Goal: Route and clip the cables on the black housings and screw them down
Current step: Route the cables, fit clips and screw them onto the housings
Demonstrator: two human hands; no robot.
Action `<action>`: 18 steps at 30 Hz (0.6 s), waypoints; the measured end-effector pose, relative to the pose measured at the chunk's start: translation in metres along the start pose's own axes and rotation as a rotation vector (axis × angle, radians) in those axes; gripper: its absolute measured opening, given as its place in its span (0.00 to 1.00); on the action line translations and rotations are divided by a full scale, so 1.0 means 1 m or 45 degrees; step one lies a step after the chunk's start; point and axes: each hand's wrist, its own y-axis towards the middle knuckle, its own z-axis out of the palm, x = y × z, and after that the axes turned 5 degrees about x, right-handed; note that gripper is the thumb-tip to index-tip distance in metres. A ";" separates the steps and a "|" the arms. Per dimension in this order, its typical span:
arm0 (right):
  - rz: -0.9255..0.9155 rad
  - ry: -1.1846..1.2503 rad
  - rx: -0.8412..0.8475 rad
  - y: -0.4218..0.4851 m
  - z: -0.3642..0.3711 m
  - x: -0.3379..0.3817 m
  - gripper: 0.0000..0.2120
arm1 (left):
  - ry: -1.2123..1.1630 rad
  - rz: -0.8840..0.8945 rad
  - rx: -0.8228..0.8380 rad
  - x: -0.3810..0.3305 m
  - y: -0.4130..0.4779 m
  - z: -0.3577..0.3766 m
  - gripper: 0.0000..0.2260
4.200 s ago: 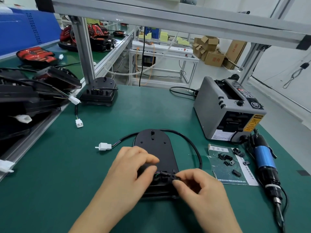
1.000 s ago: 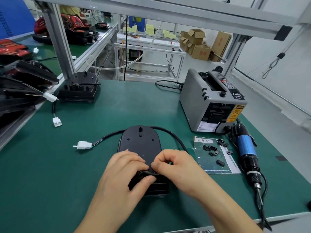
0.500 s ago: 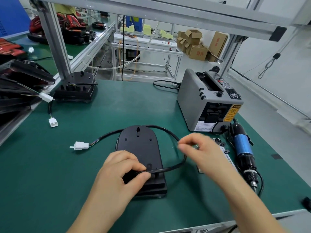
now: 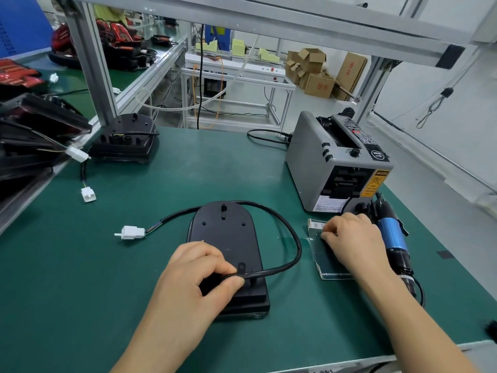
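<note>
Head view: housing (image 4: 226,238) lies mid-table, long axis running away from the person. Left hand (image 4: 193,281) pinches the cable (image 4: 295,246) at its near end. Right hand (image 4: 352,238), fingers curled, rests on the sheet (image 4: 322,262) to the right; whether it grips anything cannot be told.

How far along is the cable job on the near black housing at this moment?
Done: the black cable loops round the far end of the black oval housing, its white connector lying free. In hand: the left hand pinches the cable at the near end; the right hand rests on the clear plastic packet. Left: clipping and screwing; the blue electric screwdriver lies untouched.
</note>
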 end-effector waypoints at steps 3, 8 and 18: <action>0.021 0.039 -0.022 -0.003 0.000 -0.003 0.08 | -0.008 -0.006 0.001 0.000 0.000 0.000 0.07; -0.001 0.005 -0.020 -0.010 0.005 -0.009 0.08 | -0.012 -0.001 -0.005 -0.001 0.000 0.000 0.10; -0.022 -0.023 -0.053 -0.007 0.005 -0.004 0.10 | 0.011 -0.014 0.002 0.000 0.000 -0.001 0.07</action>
